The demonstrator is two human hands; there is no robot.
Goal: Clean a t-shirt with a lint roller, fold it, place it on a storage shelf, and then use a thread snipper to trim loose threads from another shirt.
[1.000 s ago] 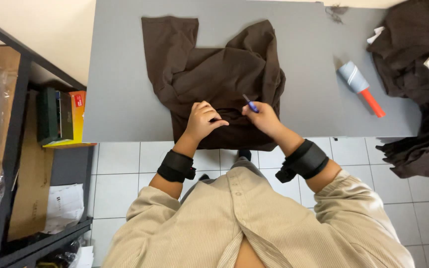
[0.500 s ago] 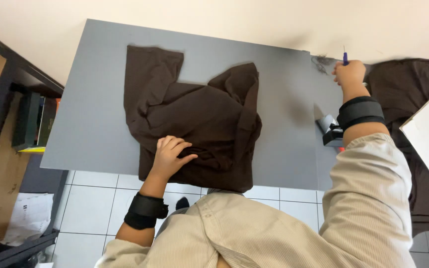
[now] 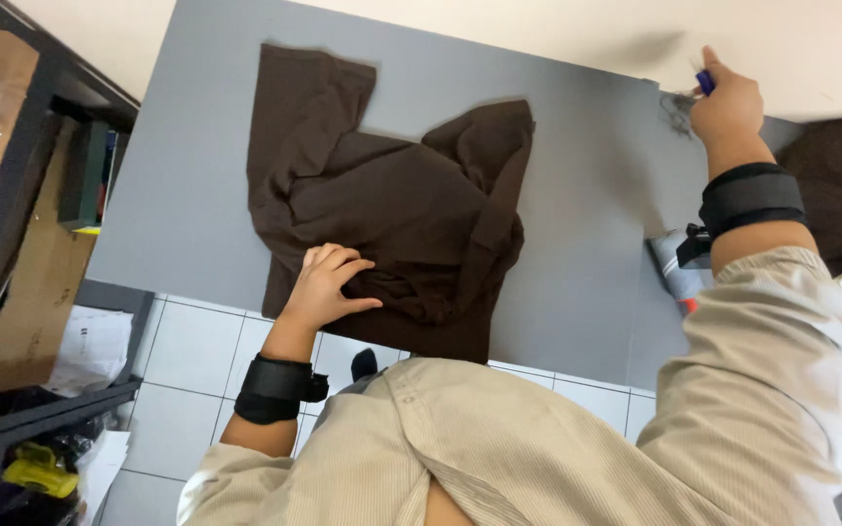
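Garment under the left hand, small tool out at the right hand.

The left hand [image 3: 328, 284] rests on the near edge of the garment [image 3: 392, 205], which spreads away from it across the table [image 3: 577, 244]. Well to its right, the right hand [image 3: 728, 102] reaches the table's far edge, pinching a small tool [image 3: 706, 82]. A shelf rack [image 3: 12, 244] stands left of the left hand.

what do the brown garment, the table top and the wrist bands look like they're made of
The brown garment looks like soft woven or knit cloth, matte: it creases and folds under the left hand. The grey table top seems a smooth, matte board, laminate or painted; which, I cannot tell. The black wrist bands look like matte fabric or elastic straps.
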